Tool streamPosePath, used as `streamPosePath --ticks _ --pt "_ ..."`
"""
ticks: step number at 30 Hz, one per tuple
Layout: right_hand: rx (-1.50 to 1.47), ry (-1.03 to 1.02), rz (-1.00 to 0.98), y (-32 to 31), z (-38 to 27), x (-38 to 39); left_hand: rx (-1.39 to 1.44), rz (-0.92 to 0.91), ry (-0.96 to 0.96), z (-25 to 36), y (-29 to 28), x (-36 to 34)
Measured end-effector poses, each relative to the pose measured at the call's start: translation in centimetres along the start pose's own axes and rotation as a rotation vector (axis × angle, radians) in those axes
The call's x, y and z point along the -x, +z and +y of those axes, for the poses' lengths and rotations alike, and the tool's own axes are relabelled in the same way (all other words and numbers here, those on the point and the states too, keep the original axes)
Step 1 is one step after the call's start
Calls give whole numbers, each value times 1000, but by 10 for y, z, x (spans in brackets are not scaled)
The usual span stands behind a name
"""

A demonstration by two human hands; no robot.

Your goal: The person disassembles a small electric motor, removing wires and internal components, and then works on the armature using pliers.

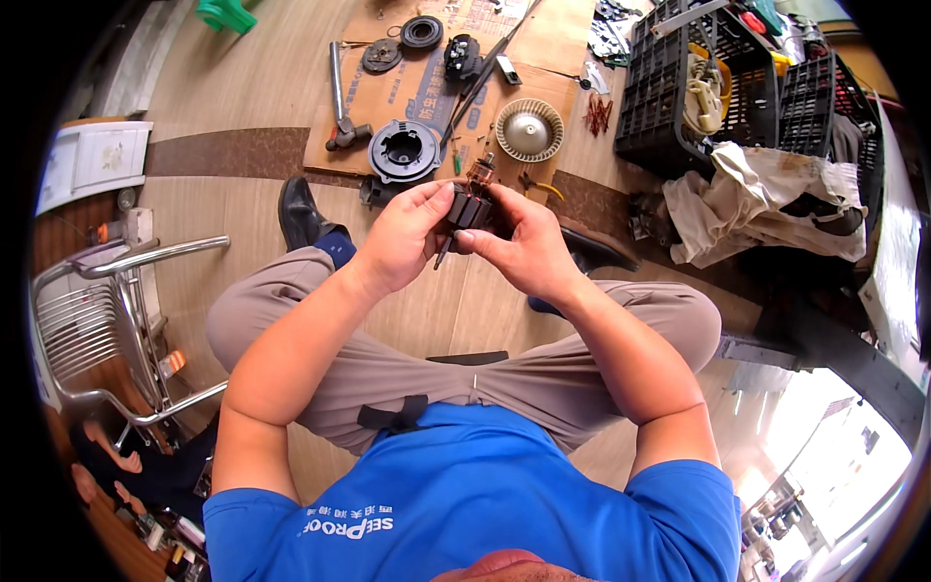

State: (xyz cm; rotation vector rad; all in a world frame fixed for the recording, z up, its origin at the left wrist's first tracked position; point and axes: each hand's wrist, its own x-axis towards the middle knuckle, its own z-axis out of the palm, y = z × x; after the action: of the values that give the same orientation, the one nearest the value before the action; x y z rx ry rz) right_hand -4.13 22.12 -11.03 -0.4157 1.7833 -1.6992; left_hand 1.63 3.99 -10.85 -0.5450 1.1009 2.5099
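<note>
Between my two hands is a motor armature [469, 210], with a dark slotted core, copper windings and commutator at its far end, and a thin shaft sticking out toward me. My left hand [401, 236] grips the core from the left side, thumb on top. From the right, my right hand [529, 242] closes on it, with the thumb across the near end. The fingertips underneath are hidden. Just beyond my hands lie a grey ring-shaped motor housing [403, 151] and a pale finned blower wheel [529, 130].
A cardboard sheet [383, 102] carries a hammer [338, 102], black round parts [421, 33] and a black cable. Yellow-handled pliers [541, 187] lie near my right hand. Black crates [669, 107] with a draped cloth [766, 199] stand right; a metal-framed chair [87, 320] stands left.
</note>
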Motion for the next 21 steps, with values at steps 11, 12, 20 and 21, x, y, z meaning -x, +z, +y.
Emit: streamPosePath --ticks 11,12,20,21 --pt "194 -74 -1 1 -8 2 19 -41 69 -4 -3 4" --pt "176 -100 10 1 -3 2 -15 -33 66 -3 -3 4" --pt "67 -35 -15 1 -3 2 -67 36 120 0 10 7" --pt "2 -12 -22 1 2 2 -78 46 117 -1 10 8"
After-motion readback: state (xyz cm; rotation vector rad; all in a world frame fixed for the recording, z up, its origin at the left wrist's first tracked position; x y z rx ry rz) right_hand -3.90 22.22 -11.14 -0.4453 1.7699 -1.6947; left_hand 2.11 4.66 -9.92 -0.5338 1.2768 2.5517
